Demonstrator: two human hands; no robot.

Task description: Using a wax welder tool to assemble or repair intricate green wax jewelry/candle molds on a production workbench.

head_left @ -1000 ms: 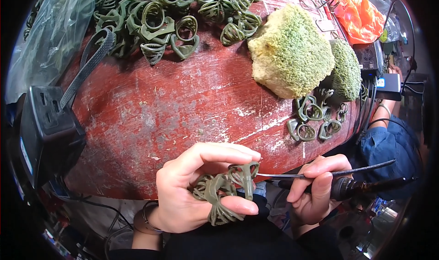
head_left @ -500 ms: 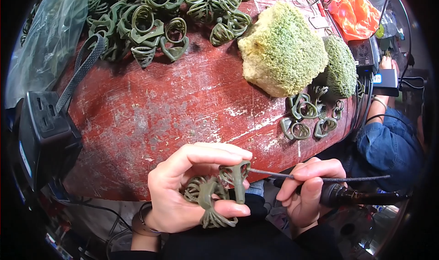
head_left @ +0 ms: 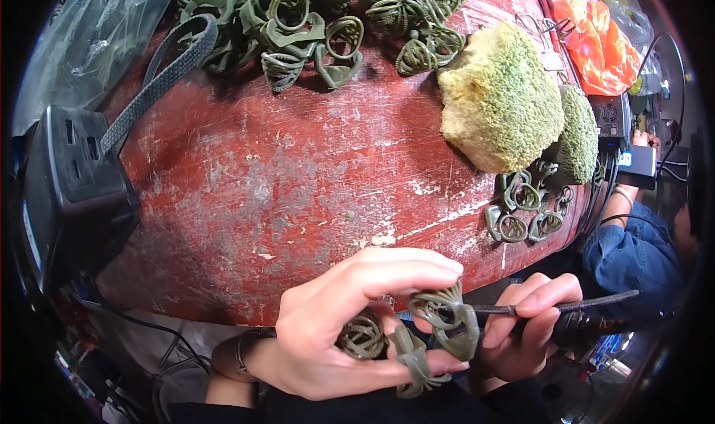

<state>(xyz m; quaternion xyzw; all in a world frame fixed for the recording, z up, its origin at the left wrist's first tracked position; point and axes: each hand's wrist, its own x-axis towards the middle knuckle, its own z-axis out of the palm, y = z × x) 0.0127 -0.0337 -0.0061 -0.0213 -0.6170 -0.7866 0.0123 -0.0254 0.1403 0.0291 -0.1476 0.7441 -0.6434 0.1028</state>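
Observation:
Several dark green openwork rings, waxy in look, are in my left hand (head_left: pixel 331 327), which is closed around them. Its fingertips and thumb pinch one ring (head_left: pixel 463 334) at the front. A second ring (head_left: pixel 414 357) sits by the thumb, and another ribbed ring (head_left: pixel 363 336) rests deeper under the curled fingers. My right hand (head_left: pixel 521 338) grips a thin dark rod (head_left: pixel 599 302), like a needle file, between thumb and fingers. Its left end reaches to the front ring; whether it passes inside cannot be made out.
A pile of similar green rings (head_left: pixel 290 21) lies at the far side of the worn red table (head_left: pixel 298 178). Two rough green-yellow blocks (head_left: pixel 506 100) stand right, with several rings (head_left: pixel 521 204) below. A black device (head_left: pixel 82 178) is left. Another person's blue sleeve (head_left: pixel 629 252) shows at right.
Both hands have shifted right in the picture, and the table's things appear shifted too. The front ring has turned in my left fingers, and my right hand sits closer to it.

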